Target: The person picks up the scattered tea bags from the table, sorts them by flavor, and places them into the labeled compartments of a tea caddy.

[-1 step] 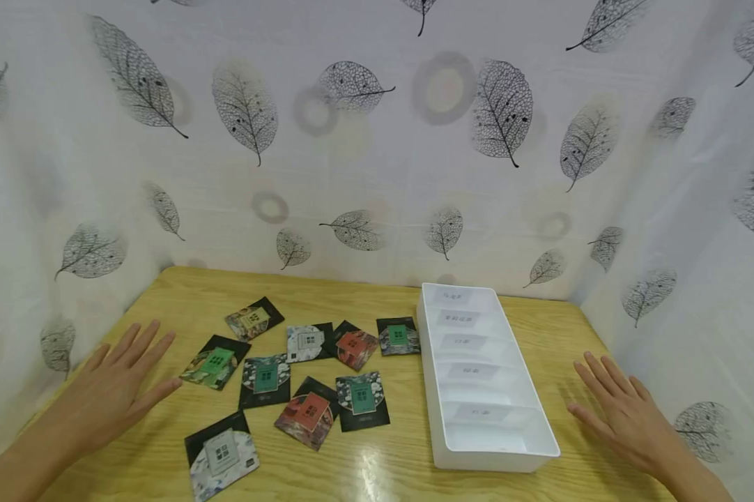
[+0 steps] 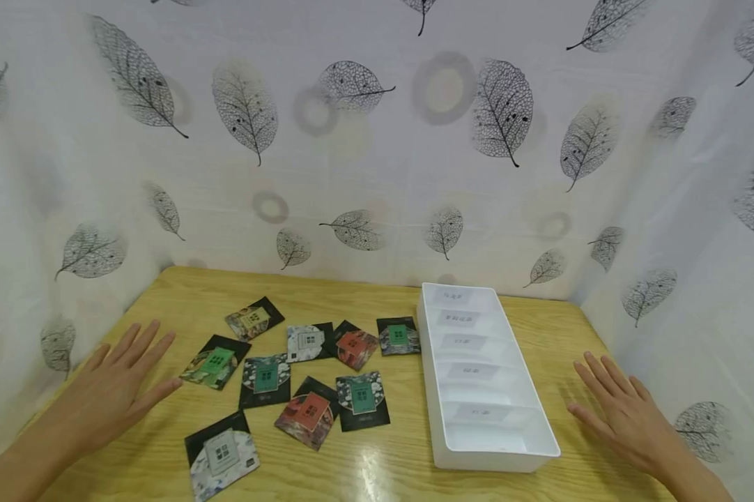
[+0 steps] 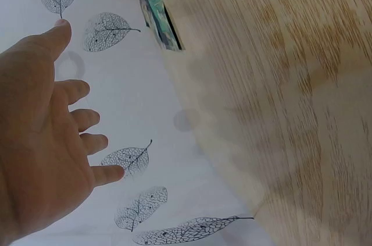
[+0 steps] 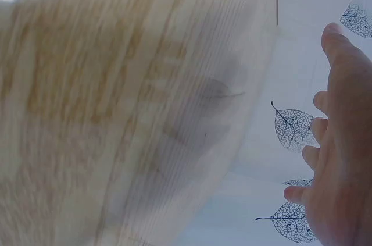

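My left hand is held with fingers spread at the table's left side, holding nothing. Closest to its thumb is a packet with a bright green label. Several other flat printed packets lie scattered, among them a yellow-labelled one, a red-labelled one and a grey-labelled one. Right of them stands a long white box, split by dividers into several compartments with small labels. Beyond the box, my right hand has its fingers extended and grips nothing. Both wrist views show the palms bare.
A wooden table carries everything. White curtain with a leaf print encloses its back and both sides. At the box's left wall, one green-labelled packet lies very near it.
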`<action>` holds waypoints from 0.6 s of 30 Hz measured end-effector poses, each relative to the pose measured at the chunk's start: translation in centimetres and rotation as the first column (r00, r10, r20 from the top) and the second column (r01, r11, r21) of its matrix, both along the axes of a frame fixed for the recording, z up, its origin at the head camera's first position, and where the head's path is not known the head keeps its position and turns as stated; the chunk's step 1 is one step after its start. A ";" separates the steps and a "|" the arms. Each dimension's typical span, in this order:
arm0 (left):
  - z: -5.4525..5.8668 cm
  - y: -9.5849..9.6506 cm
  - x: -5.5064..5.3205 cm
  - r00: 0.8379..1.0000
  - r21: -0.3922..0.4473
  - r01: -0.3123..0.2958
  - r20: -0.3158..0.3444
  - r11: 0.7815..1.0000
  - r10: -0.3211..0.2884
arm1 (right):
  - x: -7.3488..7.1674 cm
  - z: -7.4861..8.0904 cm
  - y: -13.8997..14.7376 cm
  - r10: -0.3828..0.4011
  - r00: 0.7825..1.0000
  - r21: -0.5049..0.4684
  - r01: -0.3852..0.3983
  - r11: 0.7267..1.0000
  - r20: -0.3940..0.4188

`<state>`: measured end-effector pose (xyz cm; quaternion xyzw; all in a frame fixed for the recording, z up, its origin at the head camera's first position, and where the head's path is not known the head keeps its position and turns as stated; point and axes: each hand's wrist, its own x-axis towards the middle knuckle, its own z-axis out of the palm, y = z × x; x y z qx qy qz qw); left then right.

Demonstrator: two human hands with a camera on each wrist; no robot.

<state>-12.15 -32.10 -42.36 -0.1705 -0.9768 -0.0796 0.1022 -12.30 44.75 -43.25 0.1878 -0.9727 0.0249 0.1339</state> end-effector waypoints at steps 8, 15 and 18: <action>0.0 -0.1 -0.1 0.999 0.001 -0.012 0.034 1.000 0.012 | 0.0 -0.3 -0.4 0.027 0.998 -0.011 -0.028 1.000 -0.056; 0.2 -0.3 -0.2 0.998 0.067 -0.001 0.066 0.998 -0.003 | 0.4 1.0 -2.9 0.078 0.994 -0.290 -0.051 0.956 0.083; 0.7 0.0 -0.5 0.992 0.146 0.005 0.122 0.989 -0.023 | 0.6 1.9 -4.2 0.099 0.982 -0.403 -0.026 0.915 0.162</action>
